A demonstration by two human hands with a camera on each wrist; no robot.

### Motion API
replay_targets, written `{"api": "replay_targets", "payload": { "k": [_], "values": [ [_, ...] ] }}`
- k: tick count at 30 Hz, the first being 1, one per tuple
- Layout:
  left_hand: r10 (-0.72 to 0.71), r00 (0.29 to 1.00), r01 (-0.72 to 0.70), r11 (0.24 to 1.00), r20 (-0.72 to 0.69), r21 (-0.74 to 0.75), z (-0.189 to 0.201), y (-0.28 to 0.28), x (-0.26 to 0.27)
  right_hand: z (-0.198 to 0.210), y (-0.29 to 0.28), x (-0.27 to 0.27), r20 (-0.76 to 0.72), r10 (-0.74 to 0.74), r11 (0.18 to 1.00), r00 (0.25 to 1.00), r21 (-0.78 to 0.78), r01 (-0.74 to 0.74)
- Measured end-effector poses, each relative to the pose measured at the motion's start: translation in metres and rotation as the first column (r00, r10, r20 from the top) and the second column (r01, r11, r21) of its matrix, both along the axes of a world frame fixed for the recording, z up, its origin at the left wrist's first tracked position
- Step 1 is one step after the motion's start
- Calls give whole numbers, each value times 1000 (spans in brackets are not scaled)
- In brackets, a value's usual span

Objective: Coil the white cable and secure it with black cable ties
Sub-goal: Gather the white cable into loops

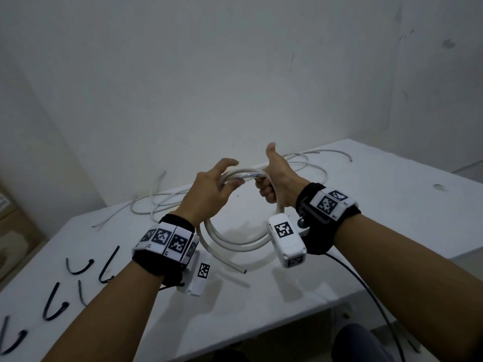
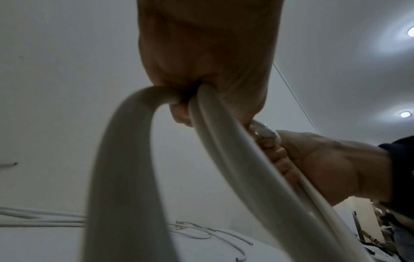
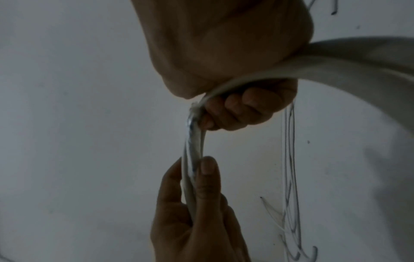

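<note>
Both hands hold a white cable coil (image 1: pixel 231 244) of a few loops in the air above the white table (image 1: pixel 379 239). My left hand (image 1: pixel 230 176) pinches the top strands between thumb and fingers, as the right wrist view shows for the left hand (image 3: pixel 197 203) on the cable (image 3: pixel 192 145). My right hand (image 1: pixel 269 188) has its fingers curled round the same strands, thumb pointing up. A shiny wrapped patch (image 1: pixel 251 176) lies between the hands. The cable's free end (image 1: pixel 241 269) hangs over the table. Several black cable ties (image 1: pixel 78 267) lie at the table's left front.
More loose white cables (image 1: pixel 159 202) sprawl along the back of the table, some behind the hands (image 1: pixel 308 163). A black cord (image 1: pixel 366 286) trails from the right wrist off the front edge. A bare wall stands right behind the table, and a cardboard box (image 1: pixel 10 220) sits left.
</note>
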State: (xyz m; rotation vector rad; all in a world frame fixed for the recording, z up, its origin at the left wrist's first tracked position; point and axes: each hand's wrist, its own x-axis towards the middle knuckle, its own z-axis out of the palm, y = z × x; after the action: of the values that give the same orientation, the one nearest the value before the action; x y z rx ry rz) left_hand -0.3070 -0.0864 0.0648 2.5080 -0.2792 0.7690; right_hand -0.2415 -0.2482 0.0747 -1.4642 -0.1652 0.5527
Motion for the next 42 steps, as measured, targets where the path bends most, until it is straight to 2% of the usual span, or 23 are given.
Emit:
{"api": "replay_targets", "payload": {
  "k": [2,4,5,6,8,9,11,13,14,16,18,19,21,23,25,28,30,34,37,42],
  "values": [
    [15,1000,-14,999,24,-47,0,1,-1,-1,-2,3,39,25,999,999,47,-27],
    [69,996,-62,989,54,-133,1,4,2,-4,0,5,267,-104,995,958,29,100],
    [106,992,-93,982,71,-162,3,6,3,-7,0,4,432,-191,978,882,6,209],
    [137,987,-120,978,89,-172,6,7,4,-10,-1,3,590,-251,949,768,-5,314],
    [184,975,-163,973,124,-164,11,10,5,-16,-4,-5,792,-275,902,544,17,431],
    [207,968,-184,969,139,-164,12,12,5,-19,-6,-12,848,-247,897,469,16,442],
    [256,952,-226,957,167,-182,14,15,7,-25,-9,-29,907,-91,915,412,-86,393],
    [298,935,-259,943,190,-208,13,19,8,-33,-8,-45,896,129,916,425,-272,294],
    [313,929,-270,938,197,-219,13,20,8,-37,-8,-51,854,237,892,464,-380,244],
    [333,921,-283,929,202,-241,13,21,8,-48,-9,-55,677,403,793,616,-595,134],
    [344,917,-289,922,202,-257,12,21,8,-61,-8,-57,429,452,735,782,-676,-54],
    [350,916,-296,919,195,-261,12,21,8,-67,-5,-56,321,453,753,832,-637,-164],
    [366,914,-314,911,174,-267,12,19,7,-78,3,-54,209,429,861,879,-387,-329],
    [375,915,-323,902,150,-288,12,20,6,-86,13,-54,157,301,953,941,-3,-304],
    [380,917,-330,895,124,-302,14,21,3,-88,21,-57,27,161,948,987,272,-162],
    [348,936,-313,894,58,-320,16,20,0,-91,30,-60,-172,79,882,982,471,12],
    [328,945,-302,885,15,-354,15,17,-3,-89,33,-63,-273,53,809,961,576,119],
    [277,960,-261,839,-39,-478,13,8,-6,-80,37,-64,-432,17,675,902,671,308],
    [254,966,-242,854,-35,-460,11,-2,-6,-73,37,-56,-487,38,684,873,649,333],
    [319,947,-283,880,33,-381,6,-2,-3,-64,26,-47,-463,176,726,869,657,203]
  ]
}}
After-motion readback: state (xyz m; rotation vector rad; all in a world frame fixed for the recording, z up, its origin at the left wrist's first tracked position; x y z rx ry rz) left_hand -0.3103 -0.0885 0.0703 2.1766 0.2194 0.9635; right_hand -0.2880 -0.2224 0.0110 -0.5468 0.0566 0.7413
